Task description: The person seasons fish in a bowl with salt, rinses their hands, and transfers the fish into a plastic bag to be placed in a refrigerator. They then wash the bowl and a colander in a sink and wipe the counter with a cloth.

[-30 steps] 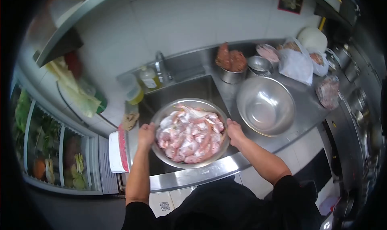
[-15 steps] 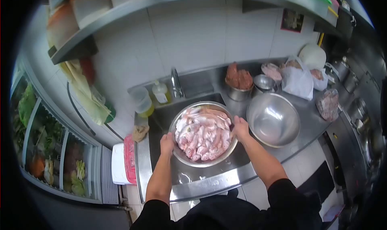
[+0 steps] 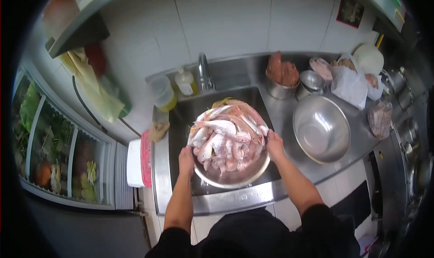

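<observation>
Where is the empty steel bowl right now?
In the head view, the empty steel bowl sits on the counter right of the sink, beside the right hand.

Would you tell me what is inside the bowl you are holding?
The bowl, tipped over the sink, holds a heap of pinkish whole fish. Its bottom is covered by them.
</observation>
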Demonstrator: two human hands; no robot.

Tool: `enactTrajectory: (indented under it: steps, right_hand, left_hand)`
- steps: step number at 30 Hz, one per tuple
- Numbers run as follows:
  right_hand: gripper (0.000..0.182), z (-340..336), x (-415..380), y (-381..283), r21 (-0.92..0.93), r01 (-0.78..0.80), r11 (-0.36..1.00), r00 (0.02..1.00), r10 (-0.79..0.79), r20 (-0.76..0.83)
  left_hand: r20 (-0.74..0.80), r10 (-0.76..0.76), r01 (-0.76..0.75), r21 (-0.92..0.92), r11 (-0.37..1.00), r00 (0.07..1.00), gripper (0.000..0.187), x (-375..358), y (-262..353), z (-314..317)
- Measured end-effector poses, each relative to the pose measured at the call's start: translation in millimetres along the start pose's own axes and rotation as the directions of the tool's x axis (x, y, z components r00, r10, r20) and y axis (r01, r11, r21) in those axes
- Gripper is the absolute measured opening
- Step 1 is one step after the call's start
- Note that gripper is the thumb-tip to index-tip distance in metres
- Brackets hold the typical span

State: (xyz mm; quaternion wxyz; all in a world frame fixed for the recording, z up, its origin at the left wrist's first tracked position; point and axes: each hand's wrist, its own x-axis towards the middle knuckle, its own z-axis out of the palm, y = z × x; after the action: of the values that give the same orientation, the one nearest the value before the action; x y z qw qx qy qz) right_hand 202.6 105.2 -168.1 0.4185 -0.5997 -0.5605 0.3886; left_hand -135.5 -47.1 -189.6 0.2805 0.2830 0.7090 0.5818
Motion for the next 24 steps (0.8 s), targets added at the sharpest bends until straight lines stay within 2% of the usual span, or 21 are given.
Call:
enactTrajectory:
  steps: [2, 6, 8, 9, 11, 12, 13, 14, 15, 16, 18, 19, 20, 21, 23, 24]
  right_hand:
    - [0.041, 17, 12, 42, 0.123, -0.253, 0.960, 0.959, 0.232, 0.164]
    - [0.042, 24, 2, 55, 0.144, -0.317, 0.937, 0.943, 0.295, 0.156]
    - [0.041, 29, 4, 52, 0.158, -0.314, 0.936, 0.948, 0.298, 0.115]
    - [0.042, 28, 6, 49, 0.108, -0.276, 0.955, 0.959, 0.265, 0.103]
    - [0.042, 14, 5, 8, 0.025, -0.140, 0.990, 0.989, 0.138, 0.056]
    - [0.043, 9, 5, -8, -0.019, -0.070, 0.997, 0.997, 0.071, 0.035]
    - [0.043, 26, 29, 34, 0.122, -0.004, 0.993, 1.000, 0.006, -0.014]
    - [0.043, 25, 34, 22, 0.141, 0.030, 0.990, 1.000, -0.028, -0.011]
    - [0.043, 19, 35, 8, 0.159, 0.062, 0.985, 0.998, -0.062, -0.008]
    - [0.044, 14, 32, 1, 0.173, 0.087, 0.981, 0.996, -0.088, 0.001]
    - [0.046, 15, 14, 10, -0.028, 0.074, 0.997, 0.997, -0.073, 0.027]
    - [0.047, 21, 17, 11, -0.114, 0.089, 0.990, 0.996, -0.087, 0.026]
    - [0.048, 29, 34, 4, -0.187, 0.123, 0.975, 0.992, -0.124, 0.010]
    - [0.051, 33, 36, 8, -0.161, 0.017, 0.987, 0.999, -0.012, 0.033]
    - [0.051, 39, 35, 22, -0.129, -0.045, 0.991, 0.999, 0.046, 0.007]
    - [0.051, 41, 31, 19, -0.090, -0.101, 0.991, 0.994, 0.104, 0.023]
  left_hand:
    - [-0.004, -0.131, 0.131, 0.061, 0.990, 0.991, 0.038, 0, 1, 3]
    - [-0.007, -0.195, 0.195, 0.045, 0.980, 0.981, 0.037, -10, -5, -1]
    - [-0.027, -0.163, 0.164, 0.053, 0.985, 0.986, 0.036, -4, -1, 1]
    - [-0.028, -0.122, 0.123, 0.048, 0.991, 0.992, 0.037, -2, 1, 1]
    - [-0.027, -0.043, 0.044, 0.039, 0.998, 0.999, 0.039, 2, 6, -1]
    - [-0.053, 0.019, -0.013, 0.110, 0.994, 0.998, 0.039, -3, 19, -2]
    - [-0.074, 0.084, -0.069, 0.181, 0.981, 0.994, 0.040, -13, 41, -3]
    - [-0.093, 0.166, -0.138, 0.247, 0.959, 0.982, 0.040, -10, 59, 0]
    - [-0.123, 0.220, -0.190, 0.214, 0.958, 0.968, 0.041, -11, 59, 2]
    - [-0.113, 0.172, -0.159, 0.110, 0.981, 0.979, 0.041, -1, 52, 5]
    - [-0.073, 0.049, -0.055, -0.083, 0.995, 0.996, 0.040, 9, 11, 6]
    - [-0.050, 0.004, -0.004, 0.016, 1.000, 0.999, 0.039, 18, 9, 6]
    - [-0.101, 0.105, -0.097, 0.083, 0.992, 0.989, 0.039, 22, 9, 11]
    - [-0.105, 0.088, -0.075, 0.122, 0.990, 0.991, 0.039, 29, 12, 11]
    - [-0.106, -0.016, 0.032, 0.153, 0.988, 0.994, 0.040, 24, 12, 8]
    - [-0.103, -0.022, 0.037, 0.150, 0.988, 0.994, 0.040, 20, 16, 5]
